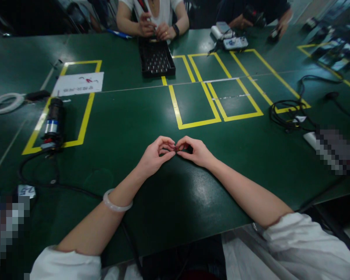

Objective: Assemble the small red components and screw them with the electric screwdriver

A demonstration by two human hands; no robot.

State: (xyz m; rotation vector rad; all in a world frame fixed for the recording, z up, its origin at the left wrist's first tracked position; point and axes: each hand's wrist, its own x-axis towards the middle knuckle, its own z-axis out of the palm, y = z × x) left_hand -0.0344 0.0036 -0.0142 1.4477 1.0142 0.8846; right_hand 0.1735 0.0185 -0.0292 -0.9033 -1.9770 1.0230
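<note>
My left hand [160, 153] and my right hand [194, 150] meet fingertip to fingertip over the green table [128, 128]. Between them they pinch a small dark reddish piece [176, 149], mostly covered by the fingers and too small to name. Thumb and fingers of each hand are closed on it from either side. A pale bangle [117, 201] circles my left wrist. Yellow tape rectangles [200, 124] lie on the table just beyond my hands.
Across the table a person's hands work over a black tray [157, 73] of small pins. A dark cylindrical tool [53, 120] with a cable lies left, near a paper sheet [78, 84] and a white ring roll [6, 103]. Coiled black cable [286, 112] lies right; devices [235, 42] stand far back.
</note>
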